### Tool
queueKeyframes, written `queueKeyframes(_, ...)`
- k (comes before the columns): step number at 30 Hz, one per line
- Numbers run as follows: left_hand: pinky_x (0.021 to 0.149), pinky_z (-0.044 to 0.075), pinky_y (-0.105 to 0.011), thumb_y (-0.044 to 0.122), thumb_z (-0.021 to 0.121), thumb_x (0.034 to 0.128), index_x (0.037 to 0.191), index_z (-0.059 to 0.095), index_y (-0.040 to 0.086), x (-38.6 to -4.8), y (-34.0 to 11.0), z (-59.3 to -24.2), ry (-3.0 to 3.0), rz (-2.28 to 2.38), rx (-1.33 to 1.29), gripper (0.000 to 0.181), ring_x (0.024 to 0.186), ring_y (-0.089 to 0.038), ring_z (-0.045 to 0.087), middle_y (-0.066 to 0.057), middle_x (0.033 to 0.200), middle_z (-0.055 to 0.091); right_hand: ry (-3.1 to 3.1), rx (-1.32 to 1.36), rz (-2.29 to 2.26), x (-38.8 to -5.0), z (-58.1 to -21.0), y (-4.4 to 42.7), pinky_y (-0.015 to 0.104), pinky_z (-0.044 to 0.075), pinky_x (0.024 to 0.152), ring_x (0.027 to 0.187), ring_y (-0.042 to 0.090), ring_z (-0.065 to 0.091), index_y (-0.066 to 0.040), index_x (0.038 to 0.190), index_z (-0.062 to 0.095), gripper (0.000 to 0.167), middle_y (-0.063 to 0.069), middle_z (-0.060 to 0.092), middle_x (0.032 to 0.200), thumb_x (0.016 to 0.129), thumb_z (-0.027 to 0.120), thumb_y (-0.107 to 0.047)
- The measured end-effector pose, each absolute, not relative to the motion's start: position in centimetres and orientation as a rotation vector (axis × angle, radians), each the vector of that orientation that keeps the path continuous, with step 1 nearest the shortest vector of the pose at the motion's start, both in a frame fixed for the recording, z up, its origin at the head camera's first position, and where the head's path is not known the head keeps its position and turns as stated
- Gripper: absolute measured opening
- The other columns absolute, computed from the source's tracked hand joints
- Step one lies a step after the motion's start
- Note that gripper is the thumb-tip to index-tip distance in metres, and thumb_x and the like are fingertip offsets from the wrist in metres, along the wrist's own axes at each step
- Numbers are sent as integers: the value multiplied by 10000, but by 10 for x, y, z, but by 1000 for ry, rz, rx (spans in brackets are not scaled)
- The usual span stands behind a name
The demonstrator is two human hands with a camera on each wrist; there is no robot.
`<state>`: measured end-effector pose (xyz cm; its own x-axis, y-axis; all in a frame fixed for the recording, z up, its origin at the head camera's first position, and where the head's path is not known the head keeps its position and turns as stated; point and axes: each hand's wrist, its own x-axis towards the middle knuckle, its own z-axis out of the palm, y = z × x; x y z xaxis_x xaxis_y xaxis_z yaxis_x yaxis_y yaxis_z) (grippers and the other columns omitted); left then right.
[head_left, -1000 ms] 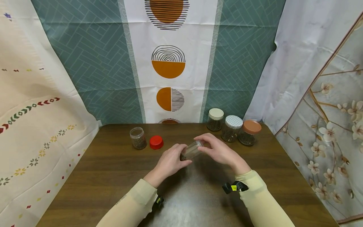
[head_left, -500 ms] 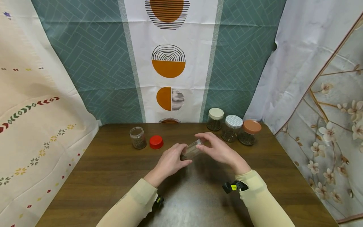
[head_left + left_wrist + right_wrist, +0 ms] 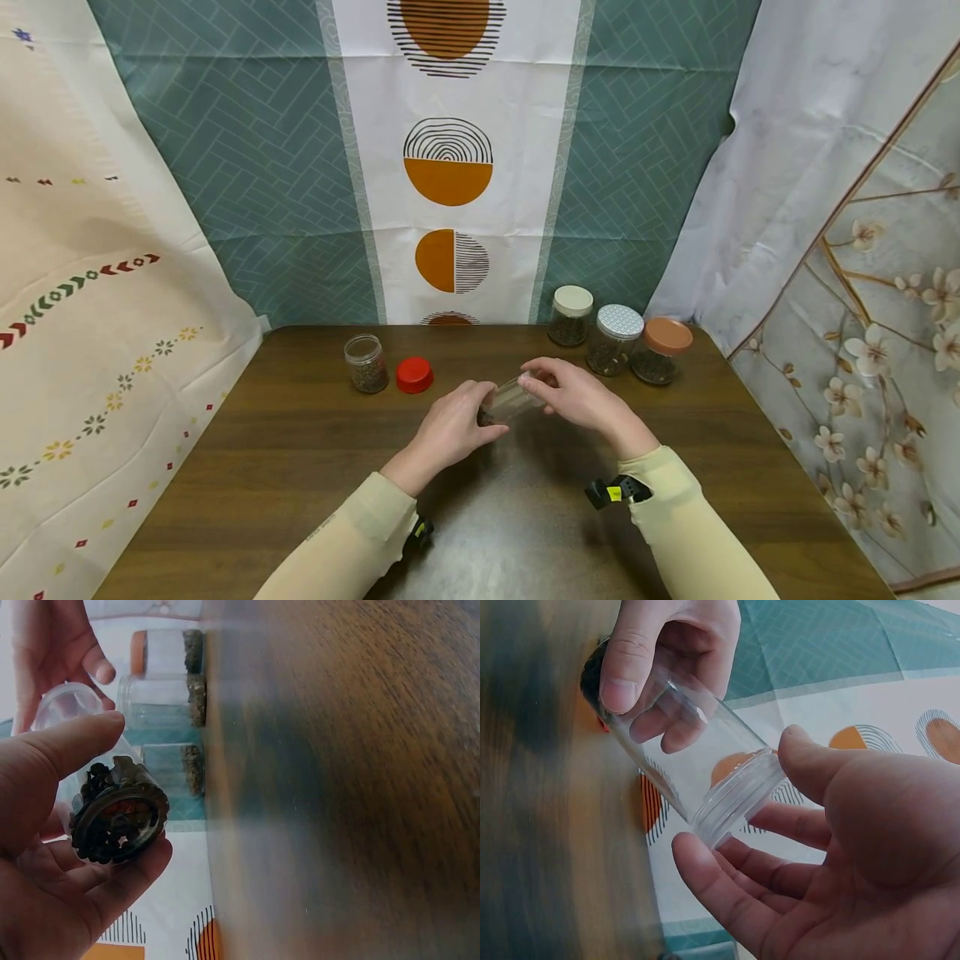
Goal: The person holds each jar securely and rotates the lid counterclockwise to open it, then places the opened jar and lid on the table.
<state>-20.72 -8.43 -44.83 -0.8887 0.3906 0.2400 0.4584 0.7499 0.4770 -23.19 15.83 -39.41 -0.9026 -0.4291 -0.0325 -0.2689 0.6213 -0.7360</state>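
Observation:
Over the middle of the wooden table, a clear jar (image 3: 513,402) is held tilted between the two hands. Its base end, with dark dried pieces inside (image 3: 120,814), points down to the left. My left hand (image 3: 452,422) grips the jar near the base, thumb on one side and fingers on the other. At the mouth end, the thumb and fingertips of my right hand (image 3: 581,393) pinch the clear ribbed rim (image 3: 739,796). Whether a separate clear lid sits on that rim, I cannot tell.
An open jar (image 3: 366,365) with brownish contents stands at the back left, beside a red lid (image 3: 414,375). Back right are three lidded jars: cream-topped (image 3: 571,317), pattern-topped (image 3: 614,340) and orange-brown-topped (image 3: 660,351). A patterned curtain (image 3: 465,183) hangs behind the table.
My right hand's fingers have come down and closer round the jar's mouth end. The left hand and the jar stay nearly in place.

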Motion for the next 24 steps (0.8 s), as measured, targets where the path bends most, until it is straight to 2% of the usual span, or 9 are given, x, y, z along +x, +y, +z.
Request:
queueKeyframes(5,810,577,-391,364,926,929,1346,689,79,-206,-84,-448,-2826,-820,-685,558,915,-187,646,-35,1123,684,2624,-620,-1186,-231,-395,159,442,636,865,984,309,757,-50,1481,643,458,92,722,1200,1125,673,-336)
queueKeyframes(11,825,587,-408,351,930,927,1345,692,76,-206,-85,-448,-2817,-828,-687,555,936,-201,664,-47,1132,693,2650,-683,-1188,-231,-395,161,409,627,889,1057,241,702,-61,1494,641,460,80,697,1219,1108,708,-302)
queueKeyframes(18,833,594,-413,340,932,924,1356,688,74,-206,-85,-448,-2813,-849,-685,563,939,-205,663,-54,1137,693,2706,-731,-1157,-228,-394,163,528,554,1043,1262,292,641,-110,1507,647,473,90,669,1393,1089,733,-313)
queueKeyframes(24,844,595,-414,356,926,929,1370,685,74,-206,-86,-448,-2814,-848,-686,576,953,-207,671,-53,1149,695,2693,-775,-1180,-226,-394,164,602,513,1073,1291,291,620,-139,1506,655,463,65,650,1425,1071,761,-256)
